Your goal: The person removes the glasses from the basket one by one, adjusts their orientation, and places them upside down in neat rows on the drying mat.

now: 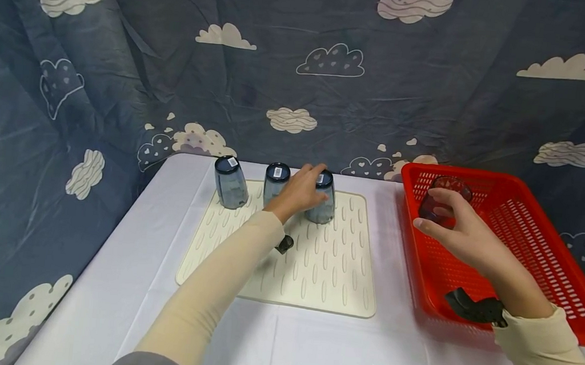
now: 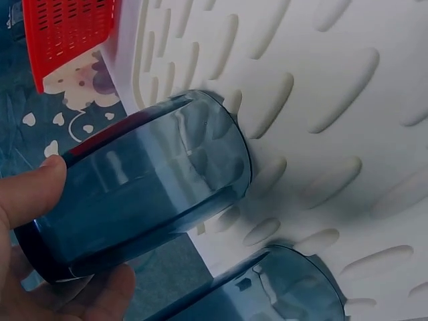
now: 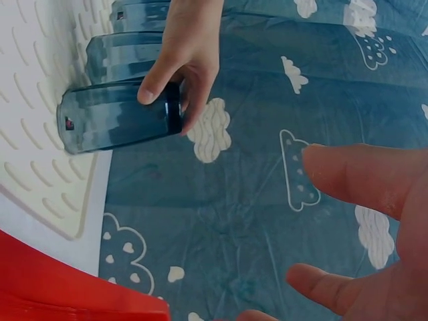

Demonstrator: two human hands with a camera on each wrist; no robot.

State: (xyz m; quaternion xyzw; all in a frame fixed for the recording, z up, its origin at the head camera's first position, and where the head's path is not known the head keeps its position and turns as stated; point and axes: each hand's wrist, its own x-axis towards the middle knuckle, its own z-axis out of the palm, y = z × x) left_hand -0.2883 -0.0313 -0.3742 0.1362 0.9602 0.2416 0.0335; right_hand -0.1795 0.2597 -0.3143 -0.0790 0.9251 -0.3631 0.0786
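My left hand (image 1: 299,191) grips the base of an upside-down blue drinking glass (image 1: 323,205), the rightmost of three. Its mouth rests on the cream ridged mat (image 1: 316,276); the left wrist view shows thumb and fingers curled round the glass (image 2: 147,180). Partly behind that hand stands the middle glass (image 1: 274,185). A third upturned glass (image 1: 231,186) is at the mat's back left corner. Over the red basket (image 1: 422,261), my right hand (image 1: 466,233) has its fingers spread, holding nothing. Partly hidden beyond its fingers, a dark see-through glass (image 1: 451,185) is in the basket.
The mat and basket sit on a white-covered table (image 1: 108,300). Close behind them hangs a dark blue cloth (image 1: 257,105) with cloud prints, which also covers the left side. The basket's raised rim stands to the right of the mat.
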